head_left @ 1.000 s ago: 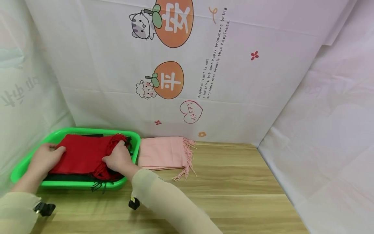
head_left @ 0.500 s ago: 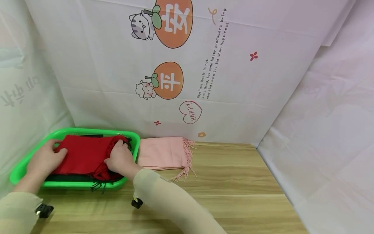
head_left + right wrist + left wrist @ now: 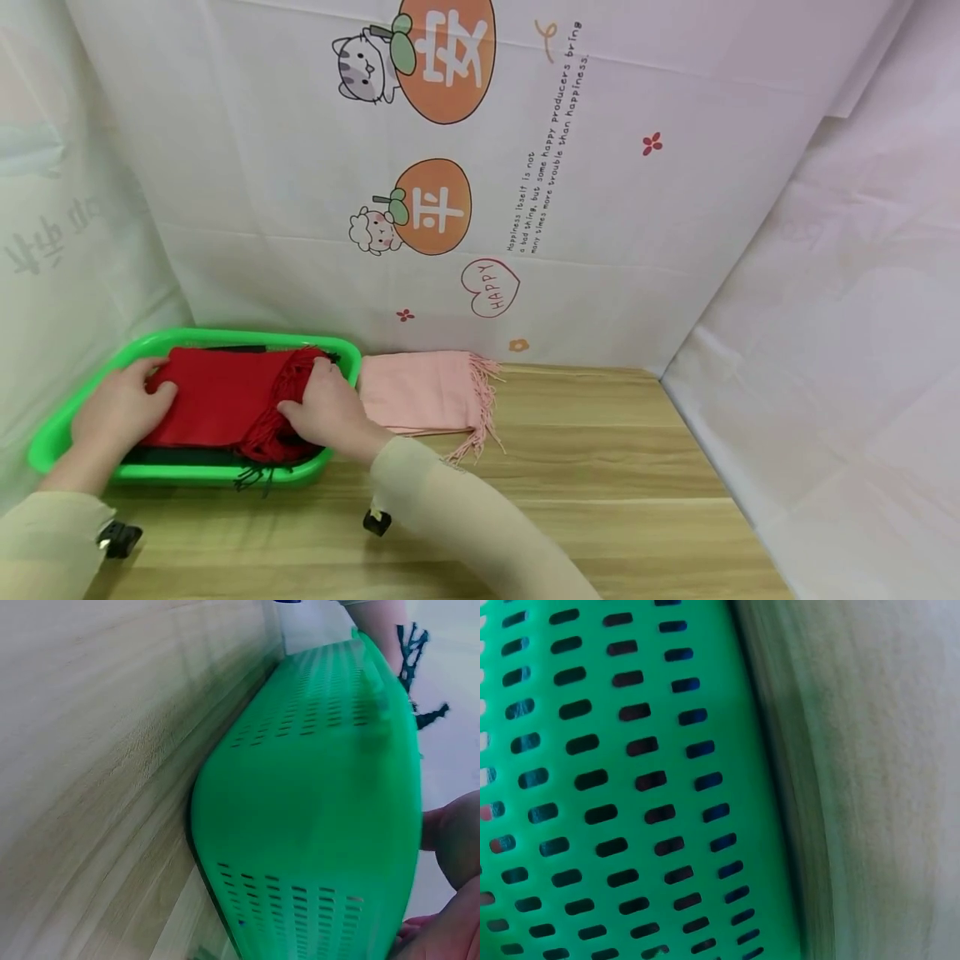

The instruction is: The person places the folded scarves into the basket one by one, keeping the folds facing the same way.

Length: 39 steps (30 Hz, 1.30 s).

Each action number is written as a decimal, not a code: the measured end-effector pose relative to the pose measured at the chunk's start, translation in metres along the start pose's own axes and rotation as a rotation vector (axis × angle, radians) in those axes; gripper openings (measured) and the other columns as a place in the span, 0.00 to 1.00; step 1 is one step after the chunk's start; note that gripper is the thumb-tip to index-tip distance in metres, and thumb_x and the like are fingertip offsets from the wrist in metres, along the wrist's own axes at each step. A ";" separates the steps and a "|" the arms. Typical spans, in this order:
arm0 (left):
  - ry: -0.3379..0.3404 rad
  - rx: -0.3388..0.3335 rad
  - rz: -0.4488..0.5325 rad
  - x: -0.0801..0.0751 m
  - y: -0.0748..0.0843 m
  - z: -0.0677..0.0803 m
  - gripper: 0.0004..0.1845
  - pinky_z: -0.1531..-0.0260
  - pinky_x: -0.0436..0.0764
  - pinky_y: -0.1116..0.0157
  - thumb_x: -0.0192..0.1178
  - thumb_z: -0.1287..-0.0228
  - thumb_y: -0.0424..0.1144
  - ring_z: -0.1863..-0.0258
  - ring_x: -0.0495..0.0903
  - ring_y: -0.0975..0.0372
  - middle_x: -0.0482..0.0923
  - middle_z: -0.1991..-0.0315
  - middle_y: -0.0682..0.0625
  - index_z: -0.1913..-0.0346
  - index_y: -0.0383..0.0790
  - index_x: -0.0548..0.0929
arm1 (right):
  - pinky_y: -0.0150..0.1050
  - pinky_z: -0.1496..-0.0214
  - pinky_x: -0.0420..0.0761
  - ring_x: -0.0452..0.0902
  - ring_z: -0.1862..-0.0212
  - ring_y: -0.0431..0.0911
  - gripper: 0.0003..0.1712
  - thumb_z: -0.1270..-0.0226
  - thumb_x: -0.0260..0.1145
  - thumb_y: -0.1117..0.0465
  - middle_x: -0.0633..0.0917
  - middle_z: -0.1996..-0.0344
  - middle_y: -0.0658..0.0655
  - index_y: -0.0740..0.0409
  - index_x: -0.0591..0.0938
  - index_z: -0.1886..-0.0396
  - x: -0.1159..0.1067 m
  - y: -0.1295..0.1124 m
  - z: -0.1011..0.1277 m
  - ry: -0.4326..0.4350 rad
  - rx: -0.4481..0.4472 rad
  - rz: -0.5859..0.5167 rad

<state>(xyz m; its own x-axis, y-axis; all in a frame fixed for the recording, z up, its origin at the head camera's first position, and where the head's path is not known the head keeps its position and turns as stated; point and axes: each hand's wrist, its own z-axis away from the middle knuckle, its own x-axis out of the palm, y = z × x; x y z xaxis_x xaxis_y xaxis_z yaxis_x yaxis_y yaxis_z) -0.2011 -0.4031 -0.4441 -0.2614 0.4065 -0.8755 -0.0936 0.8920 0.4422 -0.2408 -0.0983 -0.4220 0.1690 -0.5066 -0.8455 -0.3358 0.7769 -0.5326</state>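
Observation:
A folded red scarf lies on top inside a green plastic basket, its fringed end to the right. Dark cloth shows beneath it, and dark tassels hang over the front rim. My left hand holds the scarf's left edge, thumb on top. At the fringed end my right hand touches the red tassels; its fingertips are partly hidden, so I cannot tell whether they grip. The right wrist view shows the basket's perforated outer wall, with fingers beyond its rim.
A folded pink scarf with a fringe lies on the wooden table close to the basket's right side. White printed cloth rises behind, and more white sheeting stands at left and right.
My right hand has shifted right across the fringe, uncovering more red tassels. The left hand has edged slightly right along with the scarf's left edge. Basket and pink scarf have stayed in place.

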 end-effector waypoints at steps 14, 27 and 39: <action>0.003 -0.004 -0.024 -0.002 0.011 0.006 0.34 0.54 0.76 0.26 0.53 0.15 0.47 0.34 0.64 0.22 0.64 0.31 0.14 0.21 0.24 0.66 | 0.34 0.42 0.84 0.83 0.39 0.40 0.44 0.21 0.76 0.50 0.83 0.35 0.48 0.54 0.66 0.14 -0.025 0.039 0.015 0.010 -0.101 -0.320; 0.111 0.045 0.022 0.006 0.054 0.012 0.32 0.50 0.73 0.21 0.55 0.14 0.49 0.34 0.65 0.21 0.65 0.31 0.14 0.23 0.25 0.71 | 0.36 0.38 0.84 0.84 0.40 0.44 0.43 0.19 0.75 0.50 0.83 0.35 0.52 0.57 0.67 0.14 -0.036 0.069 0.024 0.037 -0.145 -0.346; 0.100 0.105 0.039 0.027 0.102 0.017 0.36 0.44 0.74 0.22 0.57 0.14 0.55 0.30 0.66 0.24 0.66 0.27 0.18 0.23 0.26 0.72 | 0.45 0.33 0.83 0.82 0.34 0.54 0.42 0.20 0.73 0.48 0.83 0.35 0.55 0.58 0.68 0.16 -0.044 0.097 0.029 0.073 -0.105 -0.301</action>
<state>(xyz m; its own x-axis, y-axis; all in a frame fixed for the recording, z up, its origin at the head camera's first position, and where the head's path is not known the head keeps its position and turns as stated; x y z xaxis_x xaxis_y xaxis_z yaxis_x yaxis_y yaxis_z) -0.2009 -0.2978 -0.4260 -0.3573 0.4242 -0.8321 0.0185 0.8939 0.4478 -0.2540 0.0103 -0.4376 0.2092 -0.7362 -0.6437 -0.3755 0.5473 -0.7480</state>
